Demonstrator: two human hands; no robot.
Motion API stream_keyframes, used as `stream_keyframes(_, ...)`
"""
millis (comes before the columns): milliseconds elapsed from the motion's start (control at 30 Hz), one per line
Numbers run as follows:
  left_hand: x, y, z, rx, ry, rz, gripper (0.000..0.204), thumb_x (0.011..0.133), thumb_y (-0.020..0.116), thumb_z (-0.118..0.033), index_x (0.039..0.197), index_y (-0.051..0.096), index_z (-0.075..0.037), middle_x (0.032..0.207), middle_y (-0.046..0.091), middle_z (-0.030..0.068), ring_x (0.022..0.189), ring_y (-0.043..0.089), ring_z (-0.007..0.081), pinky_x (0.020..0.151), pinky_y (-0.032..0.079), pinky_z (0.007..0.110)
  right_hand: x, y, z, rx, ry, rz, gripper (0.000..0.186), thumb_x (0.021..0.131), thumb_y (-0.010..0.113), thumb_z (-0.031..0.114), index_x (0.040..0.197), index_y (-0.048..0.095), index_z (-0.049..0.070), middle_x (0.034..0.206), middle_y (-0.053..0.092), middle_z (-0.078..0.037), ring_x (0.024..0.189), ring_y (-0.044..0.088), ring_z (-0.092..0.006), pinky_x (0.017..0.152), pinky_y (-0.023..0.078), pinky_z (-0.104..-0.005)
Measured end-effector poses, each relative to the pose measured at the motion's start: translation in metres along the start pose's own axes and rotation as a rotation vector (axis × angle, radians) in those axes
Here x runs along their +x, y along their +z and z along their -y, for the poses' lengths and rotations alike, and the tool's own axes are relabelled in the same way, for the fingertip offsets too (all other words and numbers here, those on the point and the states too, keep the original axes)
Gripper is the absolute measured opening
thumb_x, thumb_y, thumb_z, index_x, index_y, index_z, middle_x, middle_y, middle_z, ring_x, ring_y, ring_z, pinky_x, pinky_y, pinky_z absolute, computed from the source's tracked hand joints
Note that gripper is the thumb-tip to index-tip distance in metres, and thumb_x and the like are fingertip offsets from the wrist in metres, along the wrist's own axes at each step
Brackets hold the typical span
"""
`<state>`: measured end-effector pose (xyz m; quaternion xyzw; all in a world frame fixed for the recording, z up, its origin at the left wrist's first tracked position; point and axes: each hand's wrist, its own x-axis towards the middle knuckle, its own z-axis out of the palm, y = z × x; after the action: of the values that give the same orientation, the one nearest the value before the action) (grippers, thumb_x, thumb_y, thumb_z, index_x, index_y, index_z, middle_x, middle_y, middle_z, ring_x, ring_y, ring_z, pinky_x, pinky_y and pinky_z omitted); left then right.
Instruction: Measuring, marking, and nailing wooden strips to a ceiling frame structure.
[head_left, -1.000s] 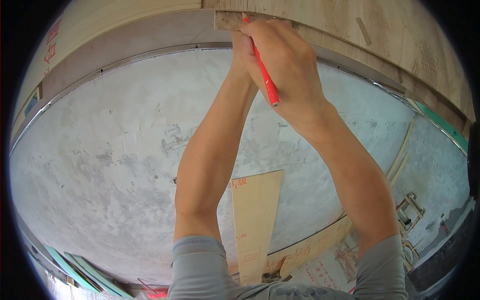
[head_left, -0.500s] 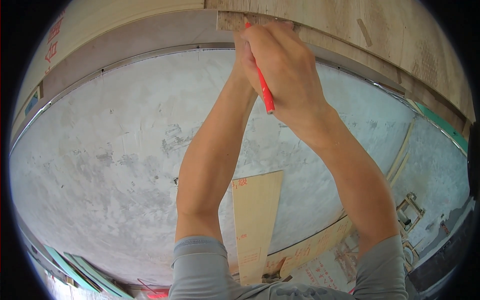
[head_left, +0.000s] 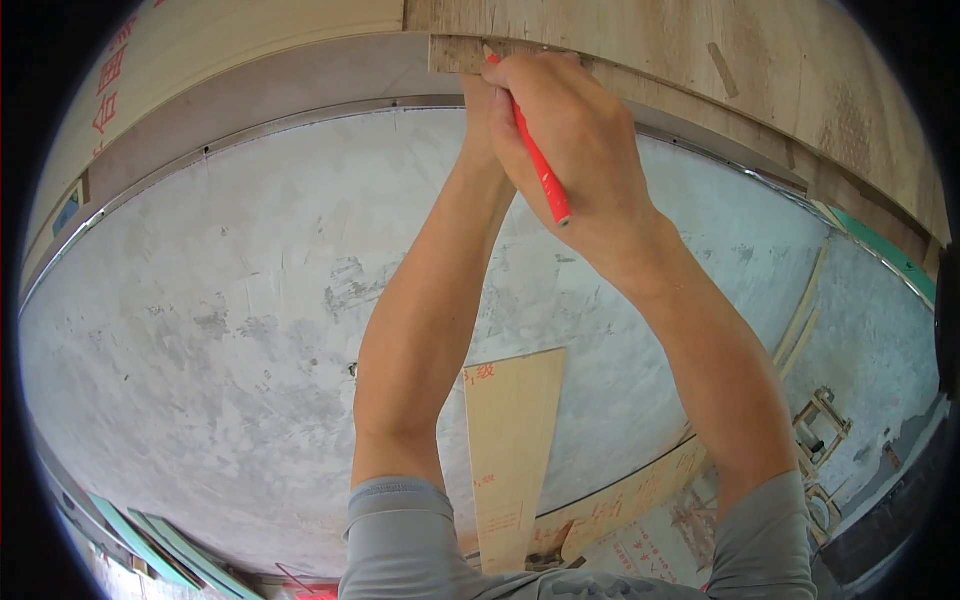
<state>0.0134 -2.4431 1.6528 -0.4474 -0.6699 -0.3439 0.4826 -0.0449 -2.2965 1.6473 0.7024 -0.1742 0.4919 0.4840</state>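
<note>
Raised overhead, my right hand (head_left: 575,125) is closed around a red carpenter's pencil (head_left: 540,160). The pencil's bare tip points up and left, at the face of a narrow wood strip (head_left: 455,54) along the edge of a plywood panel (head_left: 640,35). My left hand (head_left: 480,105) reaches up to the same strip, mostly behind the right hand. Its fingers are hidden, so their grip on the strip cannot be made out.
A grey plastered wall (head_left: 260,260) spans the view below a metal edge rail (head_left: 330,108). One pale board (head_left: 515,450) leans against the wall. Green strips (head_left: 150,540) lie at lower left, and a small wooden frame (head_left: 822,425) stands at right.
The pencil has tilted in my right hand: its blunt end has swung right and its tip slightly left along the strip. The overhead panels appear a little lower in view.
</note>
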Motion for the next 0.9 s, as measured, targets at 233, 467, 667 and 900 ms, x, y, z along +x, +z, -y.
stream_keyframes(233, 0.033, 0.042, -0.017, 0.092, -0.31, -0.726, 0.028, 0.1, 0.047, -0.012, 0.114, 0.062, 0.008, 0.1, 0.067, 0.0143, 0.09, 0.067, 0.0224, 0.076, 0.057, 0.034, -0.013, -0.021, -0.001, 0.165, 0.09, -0.083, 0.022, 0.094, 0.06, 0.002, 0.115, 0.064, -0.002, 0.102, 0.071, -0.014, 0.093, 0.069, -0.0179, 0.08, 0.052, -0.0271)
stream_keyframes(467, 0.03, 0.045, -0.018, 0.118, -0.242, -0.583, 0.033, 0.082, 0.063, 0.011, 0.112, 0.055, 0.001, 0.105, 0.065, 0.0134, 0.085, 0.066, 0.0242, 0.068, 0.058, 0.038, -0.031, -0.031, -0.017, 0.368, 0.17, -0.161, 0.016, 0.091, 0.061, 0.002, 0.105, 0.068, -0.001, 0.094, 0.072, -0.012, 0.08, 0.069, -0.0167, 0.073, 0.055, -0.0278)
stream_keyframes(667, -0.038, 0.085, -0.001, -0.036, -0.298, -0.606, 0.037, 0.083, 0.062, 0.011, 0.116, 0.05, -0.002, 0.109, 0.063, 0.0133, 0.087, 0.065, 0.0223, 0.069, 0.058, 0.036, -0.066, -0.046, -0.004, 0.666, 0.448, -0.06, 0.012, 0.097, 0.056, 0.001, 0.105, 0.063, -0.003, 0.088, 0.066, -0.004, 0.081, 0.059, -0.0068, 0.075, 0.049, -0.0211)
stream_keyframes(900, -0.105, 0.133, -0.001, -0.137, -0.405, -0.665, 0.03, 0.088, 0.065, 0.007, 0.114, 0.052, -0.003, 0.103, 0.061, 0.0079, 0.092, 0.063, 0.0162, 0.075, 0.055, 0.03, -0.117, -0.046, 0.018, 0.804, 0.637, -0.03, 0.005, 0.089, 0.06, -0.002, 0.092, 0.063, -0.003, 0.084, 0.069, -0.008, 0.074, 0.062, -0.0063, 0.066, 0.05, -0.0217)
